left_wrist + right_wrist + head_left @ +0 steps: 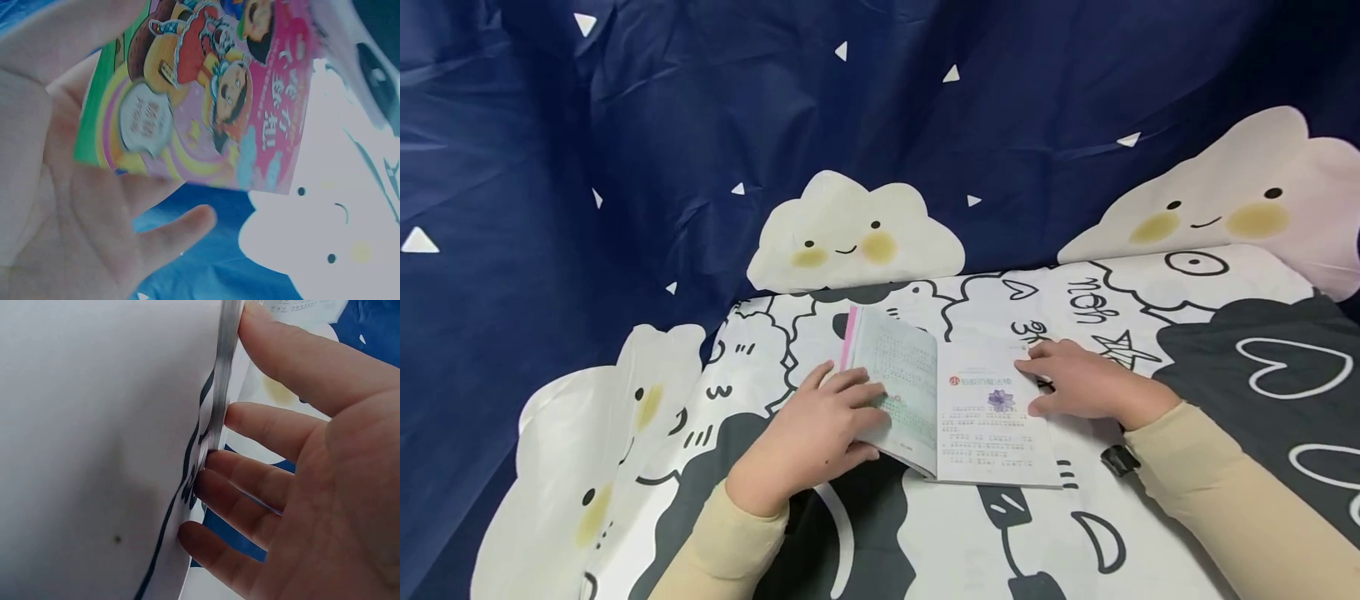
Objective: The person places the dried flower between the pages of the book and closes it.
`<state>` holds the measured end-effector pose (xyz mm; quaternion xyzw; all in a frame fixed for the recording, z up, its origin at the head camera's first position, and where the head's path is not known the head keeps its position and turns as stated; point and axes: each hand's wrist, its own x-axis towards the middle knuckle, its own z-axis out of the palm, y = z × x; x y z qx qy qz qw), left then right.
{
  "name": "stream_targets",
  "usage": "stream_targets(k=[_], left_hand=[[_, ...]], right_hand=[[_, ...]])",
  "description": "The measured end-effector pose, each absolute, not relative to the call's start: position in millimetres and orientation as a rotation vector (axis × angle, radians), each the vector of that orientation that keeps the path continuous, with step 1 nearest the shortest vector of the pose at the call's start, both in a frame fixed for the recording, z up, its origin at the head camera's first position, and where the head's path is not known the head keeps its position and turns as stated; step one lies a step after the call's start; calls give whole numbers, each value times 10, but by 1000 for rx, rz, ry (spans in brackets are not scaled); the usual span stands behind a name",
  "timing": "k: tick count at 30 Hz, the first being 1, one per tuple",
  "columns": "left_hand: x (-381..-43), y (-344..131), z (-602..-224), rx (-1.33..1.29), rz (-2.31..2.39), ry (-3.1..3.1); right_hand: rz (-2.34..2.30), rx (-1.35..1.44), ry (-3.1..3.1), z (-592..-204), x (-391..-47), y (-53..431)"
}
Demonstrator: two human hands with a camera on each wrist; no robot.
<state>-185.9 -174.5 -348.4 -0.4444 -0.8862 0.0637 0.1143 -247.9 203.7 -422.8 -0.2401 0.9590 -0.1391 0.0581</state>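
A paperback book [992,450] lies open on the patterned bedding, with printed text on both pages and a purple flower picture on the right one. Its left part is tilted up under my left hand [820,433], which grips it with fingers spread over the page. From below, the left wrist view shows the colourful cover [200,94] with cartoon figures, the thumb on that side. My right hand [1078,379] rests at the right page's outer edge, fingers fairly straight. In the right wrist view its fingertips [234,415] are right at the book's page edge [226,362].
Black-and-white bedding [970,550] with cartoon drawings spreads beneath the book. Behind it hangs dark blue fabric [880,100] with white triangles. Cloud shapes with faces [850,237] line the back and left side. A black strap piece [1120,460] sits at the right wrist.
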Motion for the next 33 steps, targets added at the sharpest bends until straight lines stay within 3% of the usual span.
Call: stream_targets(k=[8, 20, 27, 33], left_hand=[[-1961, -1584, -3414, -1301, -79, -2338], [-2197, -916, -3870, -1703, -288, -2477], [-2191, -952, -4129, -1441, -83, -3092], [-2228, -977, -4120, -1337, -159, -3219]], right_hand=[[-523, -740, 2869, -4267, -2519, 2168], [-871, -759, 2739, -4277, -2543, 2350], [-1109, -603, 2546, -4345, -2538, 2395], [-1081, -633, 2595, -4300, -2551, 2405]])
